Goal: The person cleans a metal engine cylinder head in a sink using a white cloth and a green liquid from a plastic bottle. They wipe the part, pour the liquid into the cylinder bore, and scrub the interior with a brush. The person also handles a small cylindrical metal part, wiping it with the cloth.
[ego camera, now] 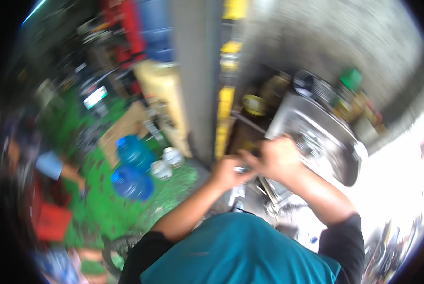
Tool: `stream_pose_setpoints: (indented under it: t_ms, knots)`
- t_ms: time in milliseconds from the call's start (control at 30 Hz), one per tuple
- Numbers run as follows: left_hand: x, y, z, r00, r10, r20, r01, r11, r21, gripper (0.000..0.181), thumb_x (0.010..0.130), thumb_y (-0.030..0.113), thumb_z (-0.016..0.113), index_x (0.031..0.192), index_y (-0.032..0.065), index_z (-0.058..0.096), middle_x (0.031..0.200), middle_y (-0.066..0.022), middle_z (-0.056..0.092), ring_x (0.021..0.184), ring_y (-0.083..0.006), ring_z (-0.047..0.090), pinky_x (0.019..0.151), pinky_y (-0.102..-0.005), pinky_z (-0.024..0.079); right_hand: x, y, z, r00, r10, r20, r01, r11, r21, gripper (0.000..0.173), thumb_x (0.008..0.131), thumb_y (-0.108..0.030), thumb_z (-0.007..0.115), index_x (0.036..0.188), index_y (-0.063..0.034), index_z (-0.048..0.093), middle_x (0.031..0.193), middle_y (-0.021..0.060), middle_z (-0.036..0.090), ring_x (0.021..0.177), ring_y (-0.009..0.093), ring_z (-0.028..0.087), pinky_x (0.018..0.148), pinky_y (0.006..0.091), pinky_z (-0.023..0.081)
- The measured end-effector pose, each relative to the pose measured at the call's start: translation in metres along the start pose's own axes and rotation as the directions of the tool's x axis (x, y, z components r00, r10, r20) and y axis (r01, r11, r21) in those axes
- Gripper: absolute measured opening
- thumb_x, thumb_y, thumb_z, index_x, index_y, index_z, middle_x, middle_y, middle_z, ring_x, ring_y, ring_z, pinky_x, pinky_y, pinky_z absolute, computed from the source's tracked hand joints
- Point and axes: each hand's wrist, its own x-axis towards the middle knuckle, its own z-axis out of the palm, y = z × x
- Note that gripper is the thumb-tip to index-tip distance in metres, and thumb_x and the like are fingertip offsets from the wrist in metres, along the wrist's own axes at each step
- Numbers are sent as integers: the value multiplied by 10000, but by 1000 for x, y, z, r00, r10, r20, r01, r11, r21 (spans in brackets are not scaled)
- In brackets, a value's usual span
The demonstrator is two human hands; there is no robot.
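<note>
My left hand [228, 172] and my right hand [279, 158] are close together in front of my chest. Between their fingers is a small shiny object [239, 169], too blurred to name; my left fingers are closed around it and my right fingertips touch or nearly touch it. Just beyond my right hand is a metal sink or basin [329, 142] holding blurred shiny items. To its left a round yellow container [254, 105] stands on a dark surface.
A grey pillar [197, 78] with yellow-and-black edging rises ahead. On the green floor at left are blue plastic water jugs [132, 181], white rounded items [161, 169] and cardboard [123, 129]. A person's arm [70, 174] reaches in near a red box [52, 220].
</note>
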Motion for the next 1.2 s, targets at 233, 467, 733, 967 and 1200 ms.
stream_pose_setpoints:
  t_ms: [233,467,733,967,1200]
  knots:
    - [36,17,-6,921,236,311,-175,961,-214,235,697,135,876,847,30,728,750,-123,723,699,-286,743,626,-377,547,-38,50,-17,902,-329,-279,381,911,160,421,824,-453,724,677,-69,627,646,122,609,684,344,633,720,470,446]
    - [31,11,62,960,243,139,-221,963,-155,231,730,155,882,862,37,734,783,-128,733,732,-306,745,645,-392,547,-69,47,-14,968,250,-10,-250,968,22,550,902,-545,650,689,-45,736,572,143,633,570,368,646,790,424,508]
    - [62,35,62,862,286,418,-186,947,-264,261,724,192,897,856,42,730,765,-145,708,709,-358,712,609,-420,521,-92,104,-10,900,-165,-404,240,960,142,443,821,-469,736,652,-71,639,580,101,581,646,346,622,723,457,449]
    - [74,43,101,934,285,216,-266,957,-116,264,724,182,891,858,35,716,772,-146,711,723,-369,715,613,-421,519,-89,110,-14,949,232,-213,-205,968,143,405,841,-464,741,715,-89,651,572,96,574,644,335,622,732,426,455]
    - [123,70,136,971,75,226,-10,962,-274,235,789,133,859,941,9,730,768,-60,690,693,-151,654,623,-328,479,-129,195,-9,913,284,-294,-63,807,587,756,801,-540,856,1271,-5,601,1156,185,667,1139,372,631,949,482,492]
